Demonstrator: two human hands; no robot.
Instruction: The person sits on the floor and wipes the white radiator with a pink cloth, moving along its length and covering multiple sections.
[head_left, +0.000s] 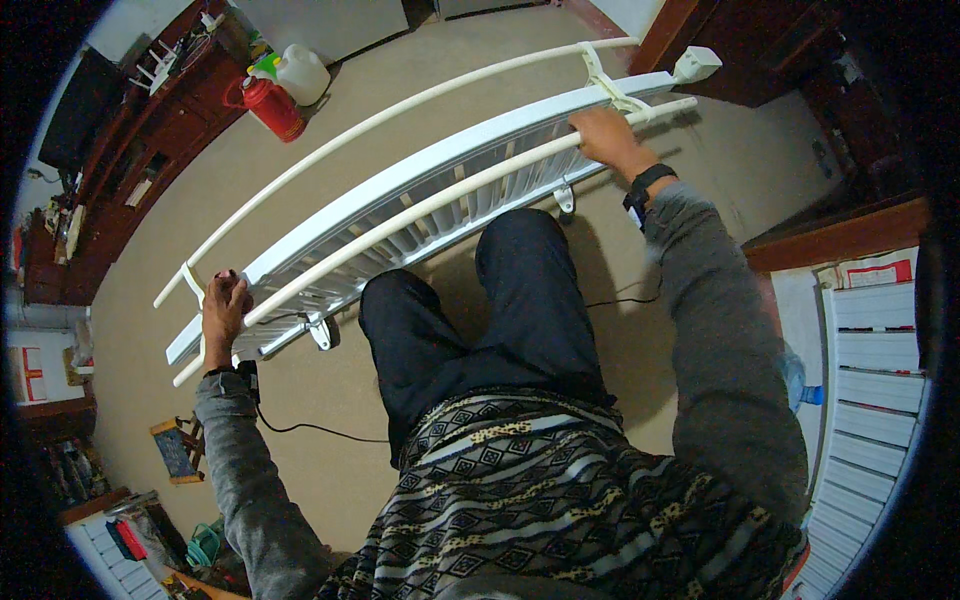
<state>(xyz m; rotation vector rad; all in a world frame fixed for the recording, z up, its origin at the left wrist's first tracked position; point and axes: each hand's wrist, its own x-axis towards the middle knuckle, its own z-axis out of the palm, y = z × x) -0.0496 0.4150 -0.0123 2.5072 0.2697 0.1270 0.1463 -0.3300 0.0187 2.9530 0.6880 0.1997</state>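
In front of my knees stands a white finned radiator heater (457, 184) on small casters. A drying rack is fitted over its top: a far cream rail (360, 135), a near cream rail (420, 210), and brackets at both ends. My left hand (223, 306) is curled at the left bracket (192, 283), over the radiator's left end; part of its grip is hidden. Beside the right bracket (611, 84), my right hand (609, 141) wraps around the near rail. A pale box-shaped part (697, 64) projects from the heater's right end.
A red thermos (274, 109) and a white plastic jug (302, 73) stand beyond the rack at left, by a dark wooden cabinet (169, 124). A small folding stool (178, 450) is at lower left. Black cord (322, 427) trails near my legs. White slatted panels (874, 390) line the right.
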